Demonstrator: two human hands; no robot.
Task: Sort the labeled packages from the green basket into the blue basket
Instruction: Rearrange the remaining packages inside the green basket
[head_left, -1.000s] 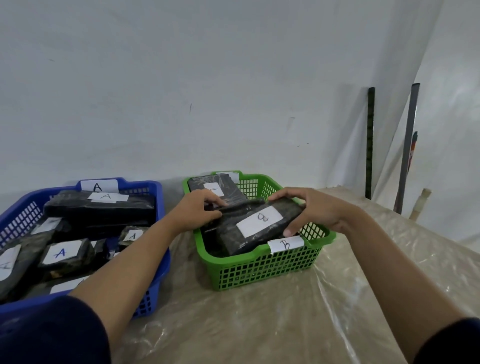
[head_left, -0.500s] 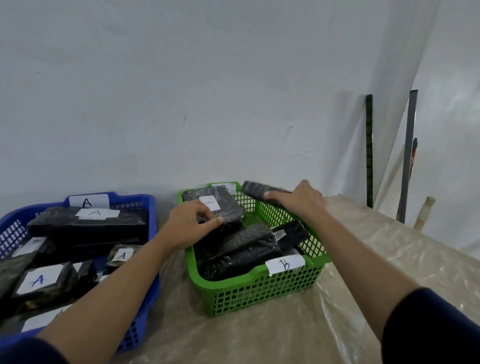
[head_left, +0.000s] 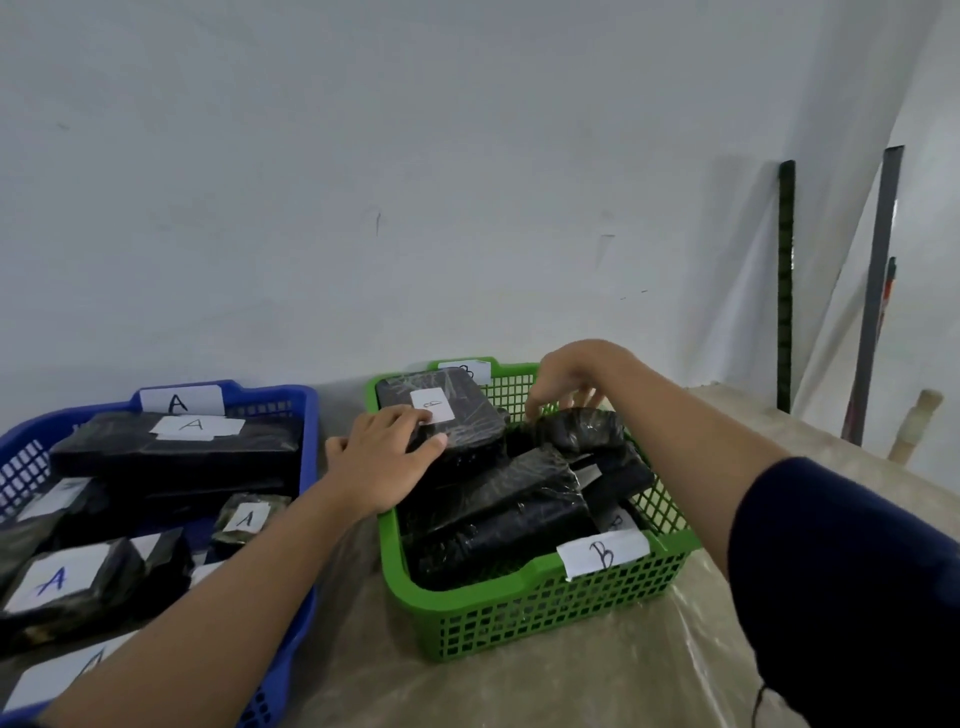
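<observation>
Green basket (head_left: 545, 613): lower centre of the frame, on the table (head_left: 597, 691), which is covered with clear plastic sheet. White tag marked "B" (head_left: 602, 555) on its near rim; a second tag on the far rim. Contents: several black wrapped packages, stacked unevenly.

Top-left package (head_left: 457, 415): black, with a white label, propped at the basket's far left corner. Left hand (head_left: 384, 457) rests on its near edge, fingers bent over it, thumb spread to the left.

Rear-right package (head_left: 576, 428): black, glossy wrap, lying at the basket's far right. Right hand (head_left: 566, 376) sits above it, fingers curled down, fingertips touching its top; a firm grip cannot be confirmed.

Blue basket (head_left: 306, 415): left of the frame, just beside the green one. White tag marked "A" (head_left: 179, 401) on its far rim. Contents: black packages with "A" labels, including a long one (head_left: 176, 457) across the back.

Background: white wall; dark strips (head_left: 787, 286) leaning at the right.
</observation>
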